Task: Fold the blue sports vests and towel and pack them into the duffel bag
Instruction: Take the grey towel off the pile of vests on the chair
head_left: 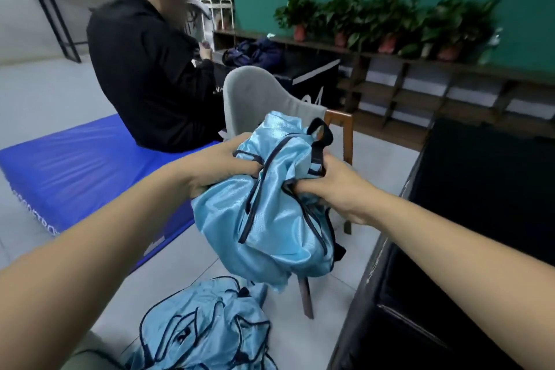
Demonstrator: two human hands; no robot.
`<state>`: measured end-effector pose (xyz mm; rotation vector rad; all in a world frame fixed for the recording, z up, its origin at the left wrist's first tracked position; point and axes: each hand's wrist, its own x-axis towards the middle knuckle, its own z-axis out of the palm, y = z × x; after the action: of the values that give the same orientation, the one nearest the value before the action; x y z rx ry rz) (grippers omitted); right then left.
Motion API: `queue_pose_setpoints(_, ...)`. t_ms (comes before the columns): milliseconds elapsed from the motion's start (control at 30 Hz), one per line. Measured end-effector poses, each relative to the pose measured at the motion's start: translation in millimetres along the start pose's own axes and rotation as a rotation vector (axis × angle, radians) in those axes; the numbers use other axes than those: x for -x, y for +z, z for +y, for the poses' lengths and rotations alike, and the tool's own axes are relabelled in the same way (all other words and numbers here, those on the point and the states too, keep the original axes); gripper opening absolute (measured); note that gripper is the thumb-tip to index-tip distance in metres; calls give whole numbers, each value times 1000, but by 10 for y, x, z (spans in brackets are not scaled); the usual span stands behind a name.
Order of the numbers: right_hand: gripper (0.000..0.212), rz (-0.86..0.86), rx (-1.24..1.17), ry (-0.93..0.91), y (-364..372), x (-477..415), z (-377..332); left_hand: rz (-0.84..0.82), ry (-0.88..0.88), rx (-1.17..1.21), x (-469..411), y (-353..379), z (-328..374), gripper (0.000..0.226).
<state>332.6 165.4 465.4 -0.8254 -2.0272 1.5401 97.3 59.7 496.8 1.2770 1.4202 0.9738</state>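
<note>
A shiny light-blue sports vest (270, 219) with dark navy trim hangs bunched in mid-air in front of me. My left hand (222, 164) grips its upper left part, fingers curled into the fabric. My right hand (333, 189) grips the right side at a dark trimmed edge. Below, near the bottom of the view, a crumpled heap of more blue vests (207, 327) lies low in front of me. A dark blue bag (255, 54) sits far back on a black box; I cannot tell if it is the duffel. No towel is visible.
A grey chair (258, 96) with wooden legs stands just behind the held vest. A person in black sits on a blue mat (84, 171) at the left. A black table (480, 219) fills the right. Shelves with potted plants (390, 18) line the green back wall.
</note>
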Motion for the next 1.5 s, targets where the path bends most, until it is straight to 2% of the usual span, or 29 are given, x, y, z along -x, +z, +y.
queue_pose_setpoints(67,54,48,-5,-20,-278,-73,-189,-12,42,2,-217,16,262,64)
queue_pose_setpoints(167,60,99,17,-44,-674,-226,-410,-25,114,-3,-542,85,648,61)
queue_pose_setpoints(267,55,120,41,-74,-1042,-421,-551,-49,150,-23,-925,111,922,58)
queue_pose_setpoints(400,47,144,45,-45,-1405,-756,-580,-32,140,-17,-1441,65,1049,64)
queue_pose_setpoints(467,46,149,50,-36,-1527,-958,-546,-9,153,4,-1629,58,1063,61)
queue_pose_setpoints(600,52,160,57,-3,-1623,-1363,-282,-21,193,14,-1937,46,892,35)
queue_pose_setpoints(700,53,185,76,19,-1546,-1600,101,-57,161,20,-2192,-3,518,35)
queue_pose_setpoints(767,53,217,129,32,-1451,-1684,391,13,98,20,-2328,-26,218,33)
queue_pose_setpoints(833,63,226,240,70,-1369,-1724,700,141,-20,15,-2401,-30,-70,45)
queue_pose_setpoints(900,73,224,383,122,-1306,-1742,965,211,-158,-18,-2442,-35,-330,73)
queue_pose_setpoints(1000,79,283,496,180,-1235,-1750,1116,246,-172,-57,-2470,-100,-531,86)
queue_pose_setpoints(1067,71,328,468,186,-1194,-1735,1118,242,-167,-34,-2422,-112,-547,83)
queue_pose_setpoints(1167,49,391,296,145,-1090,-1662,1053,258,-121,-12,-2226,-101,-520,71)
queue_pose_setpoints(1300,22,436,32,78,-685,-1362,781,311,-13,103,-1780,-21,-610,44)
queue_pose_setpoints(1400,18,417,-104,32,-206,-1063,659,349,37,185,-1381,33,-812,35)
queue_pose_setpoints(1500,17,331,-146,26,305,-750,692,314,0,217,-1001,28,-1087,32)
